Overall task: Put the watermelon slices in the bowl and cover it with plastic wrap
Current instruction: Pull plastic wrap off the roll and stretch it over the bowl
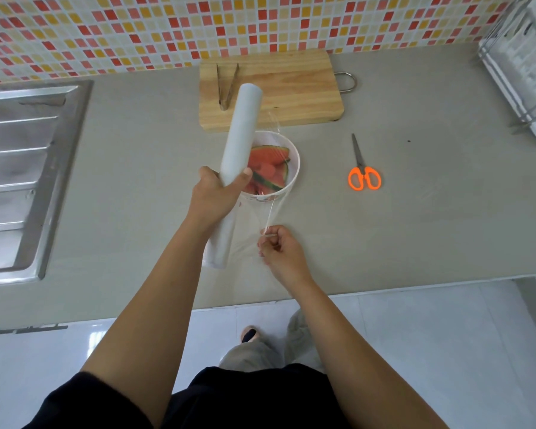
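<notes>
above the bowl (293, 178), left hand (212, 196) grips plastic wrap roll (240, 131).

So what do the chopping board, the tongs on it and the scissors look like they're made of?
Chopping board: pale matt wood, visible grain strips. Tongs: probably metal, dull brownish sheen; could be bamboo. Scissors: grey metal blades, glossy orange plastic handles.
</notes>
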`<action>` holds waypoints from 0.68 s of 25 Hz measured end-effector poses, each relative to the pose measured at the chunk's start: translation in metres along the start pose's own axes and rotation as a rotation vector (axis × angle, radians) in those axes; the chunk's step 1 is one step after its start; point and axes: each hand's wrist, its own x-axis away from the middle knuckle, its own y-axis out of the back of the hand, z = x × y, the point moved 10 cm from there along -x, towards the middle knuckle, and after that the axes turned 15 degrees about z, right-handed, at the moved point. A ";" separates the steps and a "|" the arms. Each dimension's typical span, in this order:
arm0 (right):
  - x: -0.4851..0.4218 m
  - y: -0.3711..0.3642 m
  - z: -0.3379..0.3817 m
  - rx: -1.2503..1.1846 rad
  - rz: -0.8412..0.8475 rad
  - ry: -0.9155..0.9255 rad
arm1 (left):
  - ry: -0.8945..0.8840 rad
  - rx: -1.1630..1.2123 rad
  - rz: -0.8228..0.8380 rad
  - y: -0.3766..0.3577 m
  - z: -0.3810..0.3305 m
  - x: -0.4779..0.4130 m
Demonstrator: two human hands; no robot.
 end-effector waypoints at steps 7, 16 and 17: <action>0.004 0.014 0.033 0.572 -0.188 0.060 | -0.004 0.029 0.036 0.005 0.003 -0.003; -0.056 0.059 0.074 -0.049 -0.422 0.125 | -0.029 -0.026 0.039 0.004 0.005 -0.003; -0.063 0.060 0.073 -0.036 -0.419 0.111 | -0.026 -0.017 0.038 0.003 0.005 -0.003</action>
